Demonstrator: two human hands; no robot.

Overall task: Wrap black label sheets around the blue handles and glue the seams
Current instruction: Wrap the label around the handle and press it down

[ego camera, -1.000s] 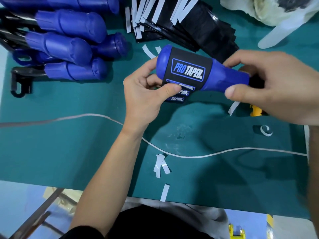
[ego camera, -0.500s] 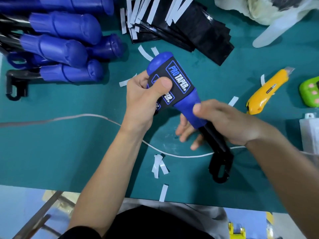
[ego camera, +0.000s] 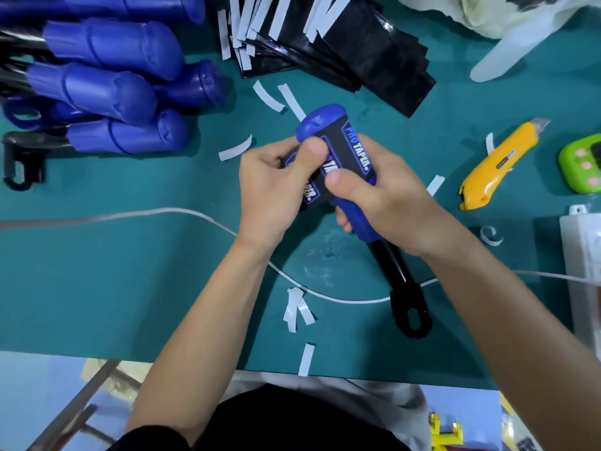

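Both hands hold one blue handle (ego camera: 320,120) over the middle of the green mat, its rounded end pointing away from me. A black PRO TAPER label sheet (ego camera: 353,151) is wrapped around it. My left hand (ego camera: 276,190) grips the label from the left with the thumb pressed on its seam. My right hand (ego camera: 390,203) clasps the lower part of the handle, thumb on the label's near edge. The tool's black shank with a hook end (ego camera: 411,315) sticks out toward me. Bare blue handles (ego camera: 107,83) are piled at the far left. A stack of black label sheets (ego camera: 351,56) lies at the back.
A yellow utility knife (ego camera: 497,164) and a green gadget (ego camera: 582,164) lie at the right. A white box (ego camera: 582,255) sits at the right edge. A white cord (ego camera: 130,214) crosses the green mat (ego camera: 97,288). White backing strips (ego camera: 296,309) are scattered about.
The handle swung from lying sideways to pointing away from me. My right hand moved up from the shank onto the labelled part, thumb now pressing the label beside my left thumb.
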